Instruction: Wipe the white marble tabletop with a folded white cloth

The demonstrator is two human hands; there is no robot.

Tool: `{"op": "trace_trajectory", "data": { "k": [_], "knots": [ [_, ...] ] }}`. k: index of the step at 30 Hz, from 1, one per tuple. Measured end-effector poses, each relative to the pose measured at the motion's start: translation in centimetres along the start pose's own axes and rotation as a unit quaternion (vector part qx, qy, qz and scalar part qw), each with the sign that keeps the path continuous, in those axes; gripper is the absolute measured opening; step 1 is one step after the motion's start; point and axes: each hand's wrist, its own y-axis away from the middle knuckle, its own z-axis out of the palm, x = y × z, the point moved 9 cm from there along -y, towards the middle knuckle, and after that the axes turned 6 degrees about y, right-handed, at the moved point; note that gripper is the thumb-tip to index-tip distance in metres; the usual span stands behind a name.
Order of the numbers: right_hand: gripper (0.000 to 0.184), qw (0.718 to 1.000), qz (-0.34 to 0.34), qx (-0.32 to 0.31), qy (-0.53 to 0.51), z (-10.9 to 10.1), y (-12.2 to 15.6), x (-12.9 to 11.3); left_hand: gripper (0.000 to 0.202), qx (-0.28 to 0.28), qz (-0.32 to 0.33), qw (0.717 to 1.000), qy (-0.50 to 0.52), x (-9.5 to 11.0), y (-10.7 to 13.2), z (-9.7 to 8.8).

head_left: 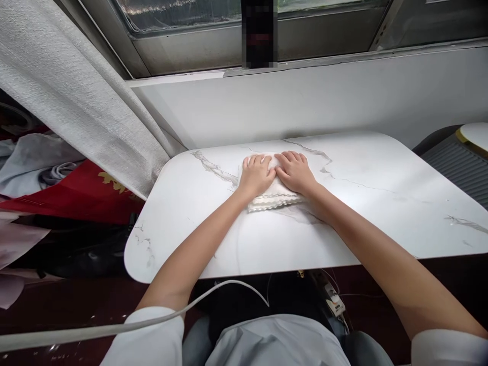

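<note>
A folded white towel [272,202] with a scalloped edge lies on the white marbled table [190,218]. My left hand [257,176] rests palm down on its left part, with the fingers laid out over the cloth. Close beside it, my right hand [294,171] lies flat on the right part of the towel. The thumbs almost meet in the middle. Both palms hide much of the cloth's upper face.
A grey curtain [87,86] hangs at the left, next to piled fabrics and a red cloth [87,195]. Behind the table are a white wall [305,101] and a window. A pale cable [160,319] crosses in front of me. A power strip [334,300] shows below the table.
</note>
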Motion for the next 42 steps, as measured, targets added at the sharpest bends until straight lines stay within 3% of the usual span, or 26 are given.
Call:
{"op": "trace_trajectory", "data": {
  "k": [18,34,42],
  "knots": [
    [0.054,1.000,0.007,0.015,-0.016,1.7,-7.7,2.1,0.043,-0.020,0.003,1.000,-0.019,-3.6,-7.0,0.9],
    [0.053,1.000,-0.005,-0.001,-0.030,2.9,-11.4,-0.3,0.045,-0.023,-0.035,0.999,-0.029,-7.1,-7.9,-0.6],
    [0.054,0.999,-0.002,-0.041,-0.023,3.3,-12.0,-0.8,0.042,-0.016,-0.033,0.999,-0.035,-7.7,-7.9,-1.1]
  ]
}}
